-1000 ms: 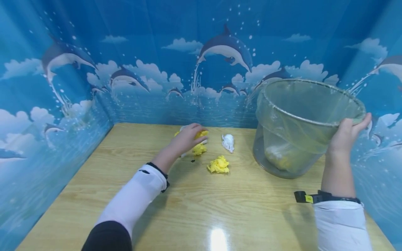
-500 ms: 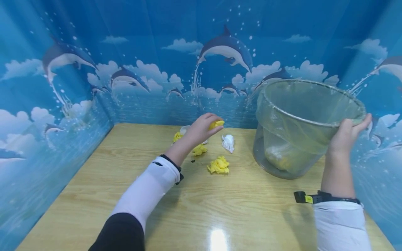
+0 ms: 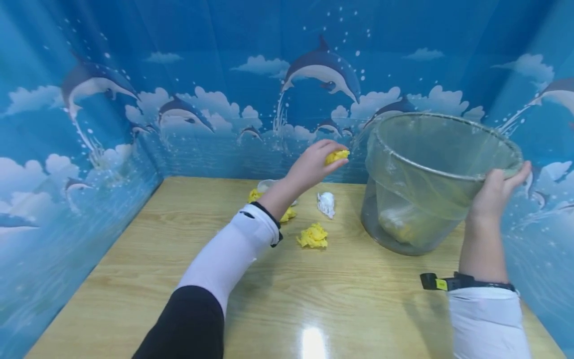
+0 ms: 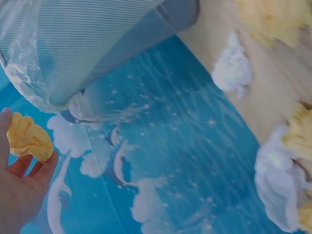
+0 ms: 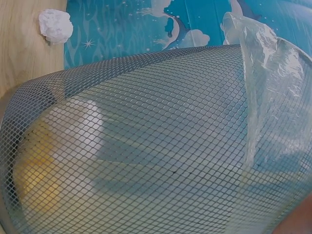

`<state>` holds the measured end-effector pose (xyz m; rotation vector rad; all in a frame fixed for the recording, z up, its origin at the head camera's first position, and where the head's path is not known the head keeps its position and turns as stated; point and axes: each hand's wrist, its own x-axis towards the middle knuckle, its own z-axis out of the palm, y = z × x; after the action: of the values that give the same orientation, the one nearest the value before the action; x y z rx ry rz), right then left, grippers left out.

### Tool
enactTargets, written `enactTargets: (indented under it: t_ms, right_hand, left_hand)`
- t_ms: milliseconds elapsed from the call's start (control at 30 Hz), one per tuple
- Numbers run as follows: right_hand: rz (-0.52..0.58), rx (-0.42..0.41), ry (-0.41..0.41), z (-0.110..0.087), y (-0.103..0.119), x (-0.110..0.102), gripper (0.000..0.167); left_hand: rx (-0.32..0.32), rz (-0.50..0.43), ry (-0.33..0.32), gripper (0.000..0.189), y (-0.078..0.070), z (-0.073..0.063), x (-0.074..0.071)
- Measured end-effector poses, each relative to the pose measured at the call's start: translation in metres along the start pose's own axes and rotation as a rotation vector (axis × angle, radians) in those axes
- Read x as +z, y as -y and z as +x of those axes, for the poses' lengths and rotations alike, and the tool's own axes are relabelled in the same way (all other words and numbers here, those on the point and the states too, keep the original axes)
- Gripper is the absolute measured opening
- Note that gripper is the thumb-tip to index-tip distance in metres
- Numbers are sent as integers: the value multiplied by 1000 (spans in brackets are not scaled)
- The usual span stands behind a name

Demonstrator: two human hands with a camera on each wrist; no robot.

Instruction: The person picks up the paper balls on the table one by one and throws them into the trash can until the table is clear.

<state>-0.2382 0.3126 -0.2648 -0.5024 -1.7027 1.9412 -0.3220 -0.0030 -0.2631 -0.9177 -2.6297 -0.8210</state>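
Observation:
A crumpled yellow paper ball is pinched between the thumb and fingers of my left hand, raised above the back of the table and left of the bin. My right hand grips the right rim of a mesh waste bin, which leans on the table. A pale translucent bag lines it, folded over the rim. Through the mesh in the right wrist view, yellow paper and white paper show at the bottom. In the left wrist view the held paper ball is near the bag's edge.
On the wooden table lie a yellow paper ball and a white one. More yellow and white paper lies partly behind the left forearm. A dolphin-printed curtain surrounds the table.
My left hand has picked a yellow paper ball off the pile, rising and moving right toward the bin with it. My right hand and the bin stay in place.

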Motion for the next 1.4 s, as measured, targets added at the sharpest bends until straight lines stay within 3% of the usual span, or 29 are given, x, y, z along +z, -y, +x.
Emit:
enactTargets:
  t_ms: [267,467,700,800,1067,1400]
  right_hand:
    - [0,-3,-1,0,1,0,68]
    - [0,4,3,0,1,0,68]
    - [4,7,-3,0,2,0,69]
    - [2,11,-5,1,1,1,69]
    - [15,-12,1,2,-3,3,68]
    - [20,-7,-6,3,-2,2,68]
  left_hand:
    - [37,-51,-2,44,-32,23,-1]
    - [18,-93,6,46,-54,41,-1]
    - [19,-141,25,45,-83,61,6]
    - [27,-117,35,45,-92,67,11]
    - [59,-87,94,44,-106,75,23]
    - [78,-57,123,43,-112,81,27]
